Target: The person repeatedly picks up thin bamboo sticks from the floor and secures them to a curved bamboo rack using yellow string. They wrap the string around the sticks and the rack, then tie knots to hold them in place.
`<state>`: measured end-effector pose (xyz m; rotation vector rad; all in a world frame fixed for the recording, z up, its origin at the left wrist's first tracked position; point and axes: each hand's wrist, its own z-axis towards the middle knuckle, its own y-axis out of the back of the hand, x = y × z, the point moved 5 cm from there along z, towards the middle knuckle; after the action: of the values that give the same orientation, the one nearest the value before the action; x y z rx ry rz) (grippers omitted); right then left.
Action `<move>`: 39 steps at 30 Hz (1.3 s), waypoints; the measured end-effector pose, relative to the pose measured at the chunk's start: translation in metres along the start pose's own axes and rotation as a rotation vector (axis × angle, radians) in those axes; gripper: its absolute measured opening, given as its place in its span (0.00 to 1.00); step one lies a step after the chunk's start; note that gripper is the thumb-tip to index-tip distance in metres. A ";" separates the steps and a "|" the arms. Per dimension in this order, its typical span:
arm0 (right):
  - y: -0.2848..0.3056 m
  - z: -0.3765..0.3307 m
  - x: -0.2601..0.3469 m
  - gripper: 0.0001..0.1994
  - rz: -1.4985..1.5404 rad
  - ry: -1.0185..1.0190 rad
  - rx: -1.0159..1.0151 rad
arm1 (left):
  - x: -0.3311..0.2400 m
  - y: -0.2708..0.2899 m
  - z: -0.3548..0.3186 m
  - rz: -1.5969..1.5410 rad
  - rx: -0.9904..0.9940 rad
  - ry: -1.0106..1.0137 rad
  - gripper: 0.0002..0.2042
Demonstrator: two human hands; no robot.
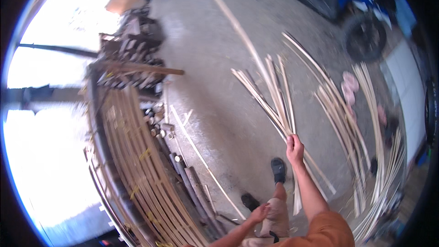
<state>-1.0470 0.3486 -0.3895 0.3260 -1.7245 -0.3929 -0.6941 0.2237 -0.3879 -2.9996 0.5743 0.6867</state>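
My right hand (295, 148) is closed around a bundle of long, pale bamboo strips (278, 96). The strips fan out beyond the fist, and their other ends trail below it beside my leg. One longer strip (238, 27) reaches far ahead and looks blurred. Near my knee, my left hand (260, 212) has its fingers curled together, with nothing visible in them.
More bamboo strips (338, 128) lie in bundles on the right, beside pink loops (350, 82). A slatted bamboo frame (146, 174) and cut poles (196, 192) are on the left. Stacked wood (137, 50) stands farther back, a motorbike (361, 32) far right. A loose strip (206, 162) crosses the concrete floor.
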 end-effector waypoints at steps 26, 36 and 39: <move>-0.418 -0.461 0.597 0.12 0.266 -0.204 1.769 | 0.184 0.298 -0.614 -0.712 -1.488 0.170 0.14; -0.431 -0.269 0.501 0.13 -0.224 -0.132 1.759 | 0.282 0.379 -0.616 -0.352 -1.193 0.982 0.18; -0.419 -0.153 0.466 0.10 -0.158 -0.369 1.467 | 0.187 0.481 -0.611 -0.337 -1.347 0.779 0.18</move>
<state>-0.9827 -0.2400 -0.1324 1.4995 -2.0801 0.8489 -0.4526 -0.3461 0.1193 -4.3492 -0.8246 -0.4003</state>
